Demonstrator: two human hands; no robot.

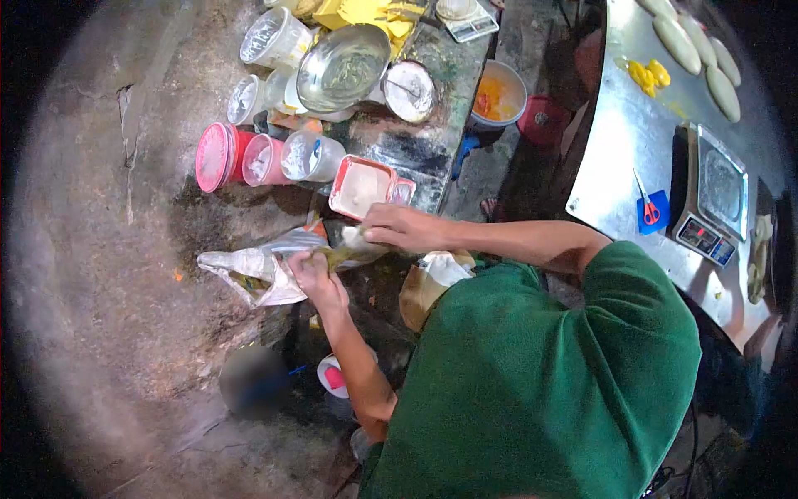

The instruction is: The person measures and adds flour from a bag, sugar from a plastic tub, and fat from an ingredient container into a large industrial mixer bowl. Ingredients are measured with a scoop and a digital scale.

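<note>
A dim brownish shape [761,339] at the steel table's right edge may be part of my left hand; no fingers can be made out. My right hand is not in view. Nearest to that shape on the steel table [611,141] stand a digital scale [720,187] and a grey, lumpy strip [758,258]. Red-handled scissors [649,209] lie on a blue pad. Pale oval dough-like pieces [677,46] and yellow lumps [648,77] are farther along. Across from the table, a co-worker in a green shirt [549,391] bends forward, both hands at a whitish plastic sack [249,270].
Past the co-worker, a low worktable [453,75] holds a metal bowl [342,71], plastic tubs and a red-rimmed container [362,188] of pale powder. A white bucket [499,93] with orange contents stands between the tables. Bare ground [108,274] spreads beyond.
</note>
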